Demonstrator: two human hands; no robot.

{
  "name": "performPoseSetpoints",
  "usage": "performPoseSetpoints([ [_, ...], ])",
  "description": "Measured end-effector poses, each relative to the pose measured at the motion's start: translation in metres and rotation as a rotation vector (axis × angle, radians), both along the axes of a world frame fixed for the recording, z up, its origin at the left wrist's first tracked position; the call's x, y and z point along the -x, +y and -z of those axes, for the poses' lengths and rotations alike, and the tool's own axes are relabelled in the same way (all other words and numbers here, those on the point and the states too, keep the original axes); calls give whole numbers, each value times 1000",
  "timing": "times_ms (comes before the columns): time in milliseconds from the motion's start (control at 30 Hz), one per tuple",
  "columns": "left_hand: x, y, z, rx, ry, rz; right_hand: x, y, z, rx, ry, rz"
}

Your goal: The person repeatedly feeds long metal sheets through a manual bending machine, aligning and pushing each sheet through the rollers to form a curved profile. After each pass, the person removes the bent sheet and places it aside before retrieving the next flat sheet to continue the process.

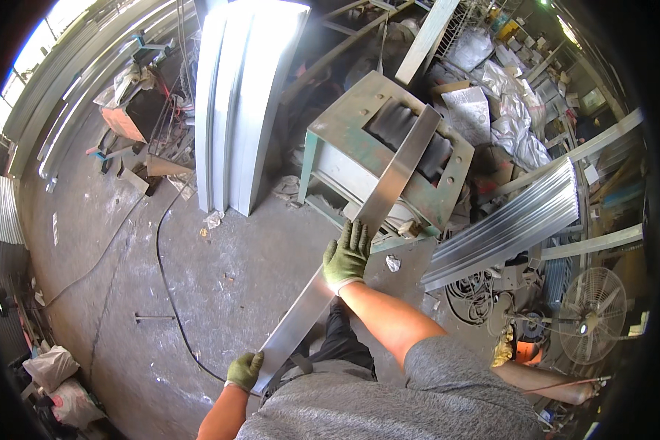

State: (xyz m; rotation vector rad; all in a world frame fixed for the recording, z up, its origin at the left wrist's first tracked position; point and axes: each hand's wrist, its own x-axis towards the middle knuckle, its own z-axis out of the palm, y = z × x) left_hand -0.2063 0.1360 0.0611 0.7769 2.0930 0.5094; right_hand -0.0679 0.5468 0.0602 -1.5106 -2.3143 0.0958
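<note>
Galvanised sheet metal is what the person is handling: a long, flat metal strip [359, 227] is running diagonally from near their waist up to the green machine [389, 150], its far end lying across the dark rollers in the machine's top. The left hand [245, 370], in a green work glove, is closing around the strip's near end, fingers curled over the edge in a firm grip. The right hand [347, 255], gloved the same way, is lying flat on top of the strip about halfway along, fingers spread and pressing down rather than wrapping around it, so that grip is not clenched.

The machine is standing on a concrete floor [220, 293], with a black cable [161, 271] snaking across it just to the left. Tall pale metal panels [235, 103] are leaning upright behind the cable. To the right of the machine, a stack of ribbed metal profiles [506, 224] is lying at an angle, and a round pedestal fan [592, 314] is standing further right, near the edge of view.
</note>
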Motion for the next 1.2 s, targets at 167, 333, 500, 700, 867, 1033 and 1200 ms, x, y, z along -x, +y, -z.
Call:
performPoseSetpoints([
  [167, -1, -44, 5, 50, 38, -18, 3, -45, 1, 73, -25, 3],
  [333, 7, -91, 10, 107, 24, -34, 7, -93, -6, 154, -38, -38],
  [500, 15, -146, 18, 95, 52, -24, 2, -139, -11, 256, 11, -112],
  [700, 31, -178, 13, 201, 1, -21, -8, -163, -14, 356, 8, -256],
  [867, 28, -92, 12, 185, -13, 3, -18, -84, -11, 187, 3, -275],
  [1033, 8, 42, -19, 175, 1, 102, -36, 40, -18, 25, -4, -267],
  [1200, -2, 188, -43, 163, -48, 124, -48, 167, -21, -20, -113, -203],
])
